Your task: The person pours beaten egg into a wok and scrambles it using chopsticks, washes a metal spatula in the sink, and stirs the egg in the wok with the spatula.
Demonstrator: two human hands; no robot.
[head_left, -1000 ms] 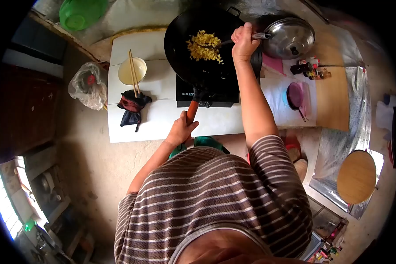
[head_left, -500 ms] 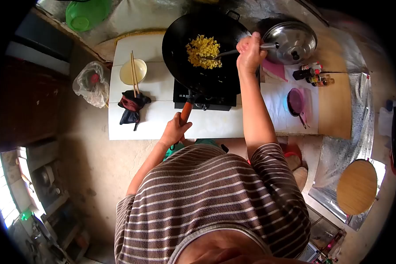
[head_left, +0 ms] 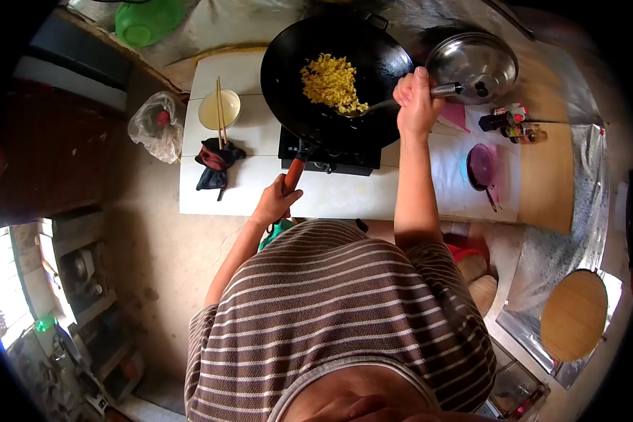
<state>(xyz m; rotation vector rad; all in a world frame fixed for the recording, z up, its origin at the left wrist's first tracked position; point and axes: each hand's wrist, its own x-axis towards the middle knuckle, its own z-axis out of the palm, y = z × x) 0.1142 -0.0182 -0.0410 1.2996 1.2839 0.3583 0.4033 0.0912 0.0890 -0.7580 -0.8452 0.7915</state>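
Observation:
A black wok (head_left: pixel 288 77) sits on a black induction cooker (head_left: pixel 344 161), with yellow scrambled egg (head_left: pixel 328 79) heaped inside. My left hand (head_left: pixel 277 201) is wrapped round the wok's reddish-brown handle (head_left: pixel 294 176). Above the wok's right rim, my right hand (head_left: pixel 419 105) grips the handle of a metal spatula (head_left: pixel 381 105). The spatula's head touches the lower right edge of the egg and is partly covered by it.
Left of the wok stand a bowl (head_left: pixel 210 117) with chopsticks (head_left: pixel 221 116) across it and a dark cloth (head_left: pixel 216 160). To the right are a steel lid (head_left: pixel 464 62), sauce bottles (head_left: pixel 498 122) and a small pan (head_left: pixel 480 167). A plastic bag (head_left: pixel 155 133) hangs beyond the table's left edge.
My right hand has moved right and down with the spatula, drawing its head to the egg's lower right edge. The left hand still holds the wok handle; the view has shifted slightly.

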